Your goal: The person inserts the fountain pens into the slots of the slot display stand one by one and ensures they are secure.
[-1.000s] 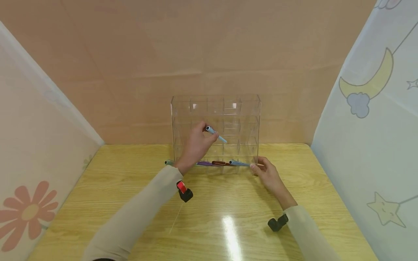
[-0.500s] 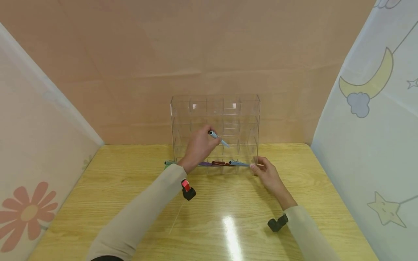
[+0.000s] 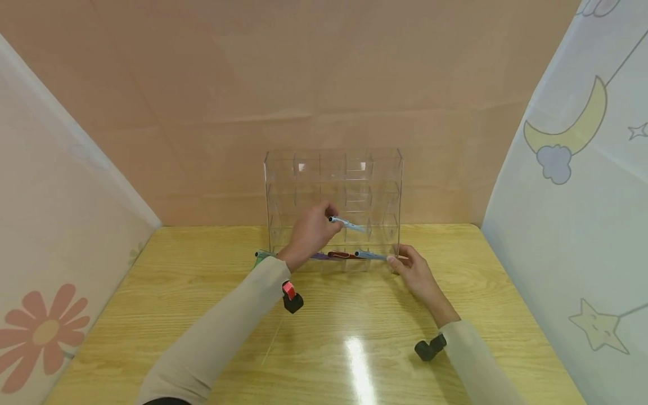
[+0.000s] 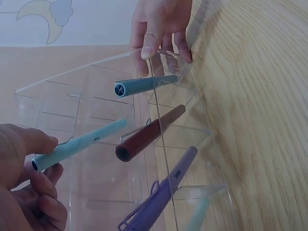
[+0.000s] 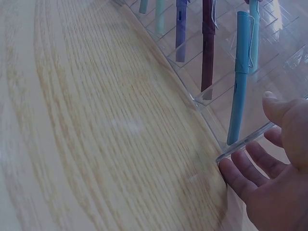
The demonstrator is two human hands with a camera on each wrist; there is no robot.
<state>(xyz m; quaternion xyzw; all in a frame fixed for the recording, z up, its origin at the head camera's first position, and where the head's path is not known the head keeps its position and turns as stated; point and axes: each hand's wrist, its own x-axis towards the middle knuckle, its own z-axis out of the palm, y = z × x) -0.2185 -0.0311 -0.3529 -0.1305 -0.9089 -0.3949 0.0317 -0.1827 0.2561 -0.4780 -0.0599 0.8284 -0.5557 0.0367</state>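
Observation:
My left hand (image 3: 311,232) pinches a light blue pen (image 4: 89,143) by its capped end between thumb and fingers. The pen slants across the front of a clear acrylic rack (image 3: 386,169), its thin end toward the right. At the rack's lower right corner, my right hand (image 3: 418,277) grips the side panel, thumb on one face and fingers on the other. A darker blue pen (image 5: 239,77), a dark red pen (image 4: 144,137) and a purple pen (image 4: 166,190) stand in the bottom row of compartments. My left forearm partly covers that row in the head view.
A green pen (image 3: 261,255) stands at the bottom row's left end. The rack rests on a wood-grain table (image 3: 385,315), before an orange-brown backdrop (image 3: 324,73). Patterned cloths (image 3: 567,225) flank both sides. Black wrist cameras (image 3: 292,302) sit on both sleeves.
My left hand has moved down and slightly right with the light blue pen, which now lies nearer to level. My right hand has stayed on the rack.

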